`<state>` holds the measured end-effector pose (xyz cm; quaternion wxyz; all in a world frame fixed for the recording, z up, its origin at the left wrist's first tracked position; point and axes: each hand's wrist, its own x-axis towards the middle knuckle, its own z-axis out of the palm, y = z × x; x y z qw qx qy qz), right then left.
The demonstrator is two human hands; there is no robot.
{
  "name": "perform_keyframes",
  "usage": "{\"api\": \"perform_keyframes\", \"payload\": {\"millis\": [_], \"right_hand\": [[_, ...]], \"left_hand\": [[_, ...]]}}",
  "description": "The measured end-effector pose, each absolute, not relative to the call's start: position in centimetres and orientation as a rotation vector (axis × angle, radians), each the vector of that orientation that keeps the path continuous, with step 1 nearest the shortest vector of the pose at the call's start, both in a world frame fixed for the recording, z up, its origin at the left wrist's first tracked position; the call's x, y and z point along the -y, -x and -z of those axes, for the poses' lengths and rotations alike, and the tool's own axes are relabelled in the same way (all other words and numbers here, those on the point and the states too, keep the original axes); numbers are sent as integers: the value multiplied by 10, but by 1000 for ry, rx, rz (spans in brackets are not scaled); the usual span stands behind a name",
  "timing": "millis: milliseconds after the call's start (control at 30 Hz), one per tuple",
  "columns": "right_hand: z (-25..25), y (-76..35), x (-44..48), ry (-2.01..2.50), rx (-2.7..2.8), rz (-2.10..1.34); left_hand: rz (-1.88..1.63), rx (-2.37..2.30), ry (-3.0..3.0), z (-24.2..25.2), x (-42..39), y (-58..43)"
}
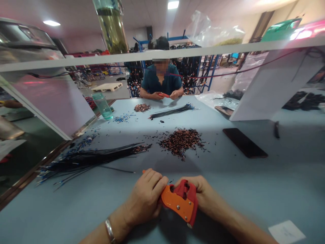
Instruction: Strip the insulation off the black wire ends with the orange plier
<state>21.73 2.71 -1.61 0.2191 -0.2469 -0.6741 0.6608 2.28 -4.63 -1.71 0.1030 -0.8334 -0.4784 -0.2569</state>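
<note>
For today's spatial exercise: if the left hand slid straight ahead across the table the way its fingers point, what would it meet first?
Probably the pile of terminals. The left hand points up and right past the crimper; bare table lies between, though depth is hard to judge.

I see a red and orange tool [180,202] at lower centre, with a silver bracelet [110,230] on the wrist at its left. The table [254,189] is pale grey-blue throughout. At mid-frame lies a heap [181,140] of copper and black bits; to its left, black wires [88,159] with blue tips. A black phone [244,142] sits at right, a white slip [286,232] in the lower right corner. Farther up I see a green-tinted cup [103,106], a smaller coppery pile [142,107], and a second black bundle [172,111]. The person opposite wears a dark teal shirt [161,83].
</note>
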Motion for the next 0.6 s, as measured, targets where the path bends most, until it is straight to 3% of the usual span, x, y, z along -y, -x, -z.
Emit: {"api": "perform_keyframes", "payload": {"millis": [600], "right_hand": [[16,-213,-22,686,1891,-1764]], "left_hand": [[764,1395,2391,22,48,-25]]}}
